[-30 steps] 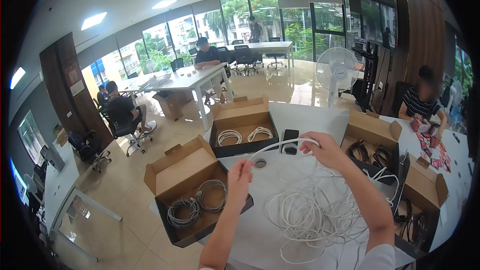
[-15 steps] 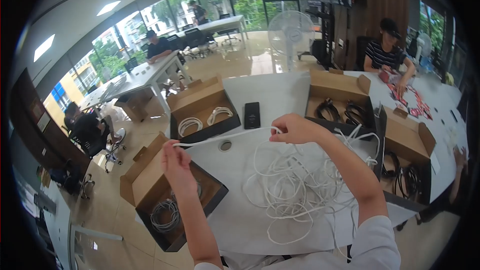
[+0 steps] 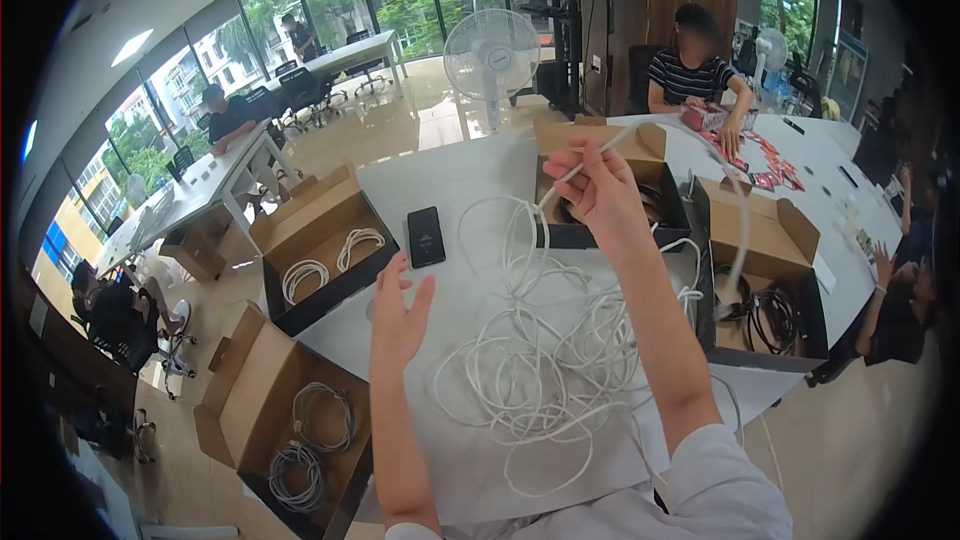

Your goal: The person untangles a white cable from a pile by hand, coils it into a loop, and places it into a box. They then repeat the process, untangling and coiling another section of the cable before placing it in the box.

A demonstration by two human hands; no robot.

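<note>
My right hand (image 3: pixel 597 185) is raised over the table's far side, its fingers closed on a white cable (image 3: pixel 572 172). One end of that cable arcs away to the right and is blurred; the rest runs down toward a tangled heap of white cable (image 3: pixel 540 360) on the white table (image 3: pixel 430 440). My left hand (image 3: pixel 402 315) hangs left of the heap with its fingers apart and nothing in it. A black phone (image 3: pixel 425 237) lies just beyond the left hand.
Left, one open box (image 3: pixel 335 315) holds white coils (image 3: pixel 305 282); a nearer box (image 3: pixel 240 420) holds grey coils (image 3: pixel 297 475). Two boxes at right hold black cables (image 3: pixel 772 320). Across the table a person (image 3: pixel 690 70) handles red items (image 3: pixel 770 165). A fan (image 3: pixel 492 55) stands behind.
My left hand has let go of the cable and opened. My right hand has lifted, still gripping the cable, whose end now swings to the right. The view has turned right.
</note>
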